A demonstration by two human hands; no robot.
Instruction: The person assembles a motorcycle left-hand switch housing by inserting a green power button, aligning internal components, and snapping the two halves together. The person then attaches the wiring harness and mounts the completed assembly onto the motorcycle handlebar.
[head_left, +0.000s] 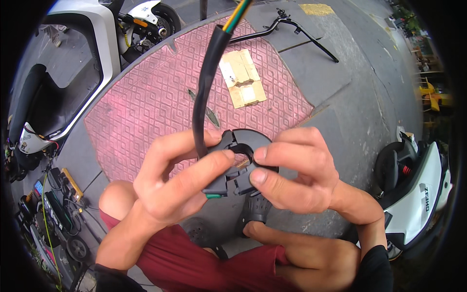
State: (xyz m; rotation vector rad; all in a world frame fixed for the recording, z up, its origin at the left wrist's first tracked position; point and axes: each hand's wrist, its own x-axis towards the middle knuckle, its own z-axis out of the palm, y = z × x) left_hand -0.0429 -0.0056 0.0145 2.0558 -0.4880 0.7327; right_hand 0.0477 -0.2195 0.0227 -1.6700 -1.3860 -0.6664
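Observation:
Between my two hands is a black plastic handlebar switch housing (250, 137), round with a hollow middle and a split across its ring. A green button (213, 196) shows at its lower left edge. My left hand (170, 182) grips the left half, with the index finger and thumb closed on it. The fingertips and thumb of my right hand (301, 170) press on the right half. From the left side of the housing a thick black cable sleeve (204, 92) rises past the fingers. Yellow, green and other coloured wires (237, 17) come out of its top end.
A red patterned mat (146, 104) lies ahead on the grey ground. On it are a flattened cardboard piece (242, 80) and a thin dark strip (211, 117). Black handlebars (292, 24) lie beyond. White scooter bodies stand left and right (413, 194). Tools and cables (61, 209) crowd the lower left.

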